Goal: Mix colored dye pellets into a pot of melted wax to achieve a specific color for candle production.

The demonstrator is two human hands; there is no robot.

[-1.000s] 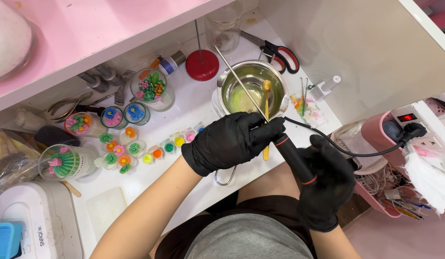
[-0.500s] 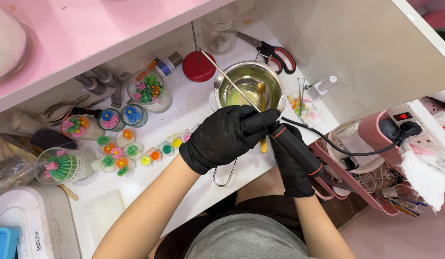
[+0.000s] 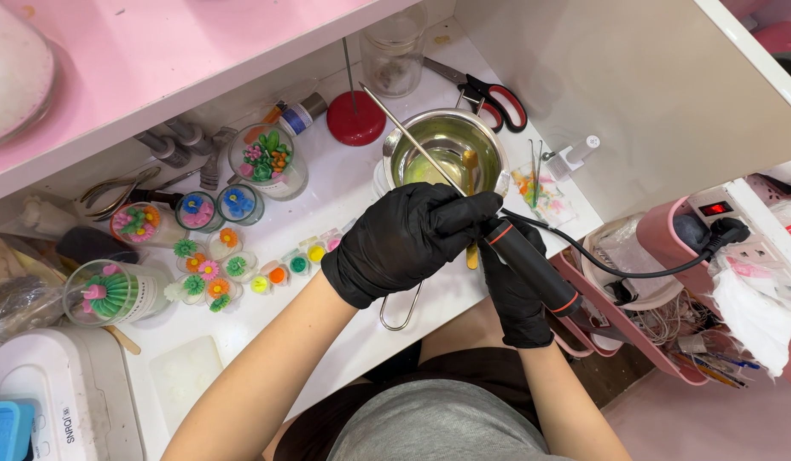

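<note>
Both of my hands wear black gloves. My left hand [image 3: 404, 239] is closed around the front end of a black corded tool [image 3: 536, 273] with red rings, where its long thin metal rod [image 3: 408, 137] begins. The rod slants up and left across a steel pot [image 3: 395, 154]. That pot holds pale yellow-green liquid and a yellow spoon [image 3: 471, 171]. My right hand [image 3: 511, 299] wraps the tool's handle from underneath, just behind my left hand. The tool's black cable [image 3: 634, 273] runs right to a plug in a power strip [image 3: 737, 224].
Red-handled scissors [image 3: 498, 98], a glass jar [image 3: 394, 51] and a red round stand [image 3: 355, 118] lie behind the pot. Glass cups with coloured wax flowers [image 3: 267, 158] and small flower pieces [image 3: 209, 269] are at the left. A white machine [image 3: 46, 384] stands at the lower left, under a pink shelf [image 3: 157, 60].
My right hand slid from the rear end of the handle up to just behind my left hand. The left hand and the rod barely moved.
</note>
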